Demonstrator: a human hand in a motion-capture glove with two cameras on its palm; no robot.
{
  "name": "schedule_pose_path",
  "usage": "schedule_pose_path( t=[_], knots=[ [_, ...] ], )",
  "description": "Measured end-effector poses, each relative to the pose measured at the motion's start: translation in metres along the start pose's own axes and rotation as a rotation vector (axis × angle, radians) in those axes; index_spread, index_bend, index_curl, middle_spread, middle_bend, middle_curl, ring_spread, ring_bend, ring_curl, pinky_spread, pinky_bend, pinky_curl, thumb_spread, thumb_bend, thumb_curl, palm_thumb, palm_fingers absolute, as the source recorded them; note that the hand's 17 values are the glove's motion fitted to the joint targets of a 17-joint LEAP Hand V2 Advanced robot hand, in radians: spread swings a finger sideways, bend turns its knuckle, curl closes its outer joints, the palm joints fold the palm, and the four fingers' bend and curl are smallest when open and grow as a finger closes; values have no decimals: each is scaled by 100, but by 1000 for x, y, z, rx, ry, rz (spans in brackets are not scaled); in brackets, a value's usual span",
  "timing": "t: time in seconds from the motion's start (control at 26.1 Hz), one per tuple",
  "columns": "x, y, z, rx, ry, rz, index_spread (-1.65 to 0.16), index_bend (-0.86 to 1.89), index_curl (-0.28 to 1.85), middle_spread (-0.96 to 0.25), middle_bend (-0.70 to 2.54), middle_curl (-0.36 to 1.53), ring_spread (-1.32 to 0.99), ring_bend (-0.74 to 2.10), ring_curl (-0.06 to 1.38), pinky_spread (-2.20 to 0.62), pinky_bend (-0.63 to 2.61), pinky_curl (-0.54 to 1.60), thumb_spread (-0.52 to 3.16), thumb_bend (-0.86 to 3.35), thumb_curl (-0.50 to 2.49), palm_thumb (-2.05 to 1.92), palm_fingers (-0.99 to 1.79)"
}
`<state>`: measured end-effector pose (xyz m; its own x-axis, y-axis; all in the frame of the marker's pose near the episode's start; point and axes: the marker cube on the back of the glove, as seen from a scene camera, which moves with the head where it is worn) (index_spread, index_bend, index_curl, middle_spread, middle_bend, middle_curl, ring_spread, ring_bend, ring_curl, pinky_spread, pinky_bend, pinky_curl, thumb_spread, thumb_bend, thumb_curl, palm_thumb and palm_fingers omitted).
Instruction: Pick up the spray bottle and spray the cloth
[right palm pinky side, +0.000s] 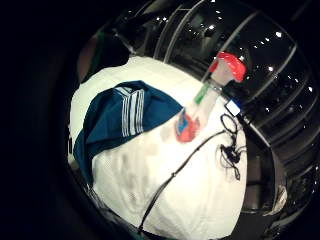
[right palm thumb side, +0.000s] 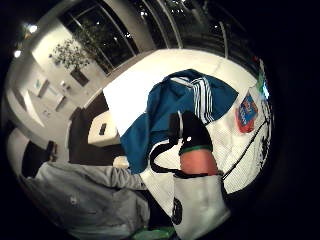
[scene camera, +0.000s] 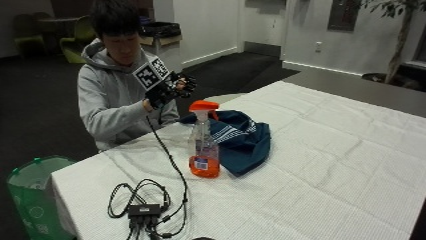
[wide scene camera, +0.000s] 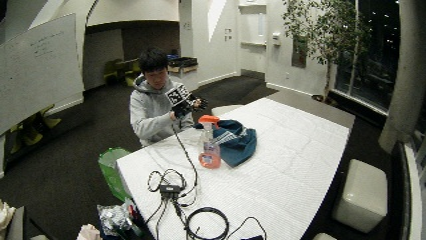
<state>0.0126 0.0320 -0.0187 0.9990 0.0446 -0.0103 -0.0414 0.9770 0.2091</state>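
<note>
Black cables coil near the desk's front corner, on its ribbed white covering. Behind them a clear plastic bottle with orange liquid and trigger stands upright, touching a crumpled teal cloth with white stripes. Right hand hangs raised at the person's chest, fingers loosely curled, holding nothing.

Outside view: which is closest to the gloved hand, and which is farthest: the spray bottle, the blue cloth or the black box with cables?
From the gloved hand, raised above the table's near edge:
1. Cloth, just below and beside the hand.
2. Spray bottle, upright against the cloth; close to call with the cloth.
3. Black box, far down the table.
</note>
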Motion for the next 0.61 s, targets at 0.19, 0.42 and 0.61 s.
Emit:
schedule_pose_path(
  t=[0.19,0.42,0.61],
  knots=[
    [28,26,-12,70,-1,96,-32,-2,16,-5,22,28,-1,40,29,22,51,32,98,11,29,58,39],
    [71,57,-23,160,-33,205,-34,-1,10,-1,24,30,3,39,30,24,63,36,95,-2,27,46,11],
    [99,65,-15,270,-143,288,-34,3,7,1,27,32,4,40,29,25,66,36,94,-3,28,46,6]
  ],
)
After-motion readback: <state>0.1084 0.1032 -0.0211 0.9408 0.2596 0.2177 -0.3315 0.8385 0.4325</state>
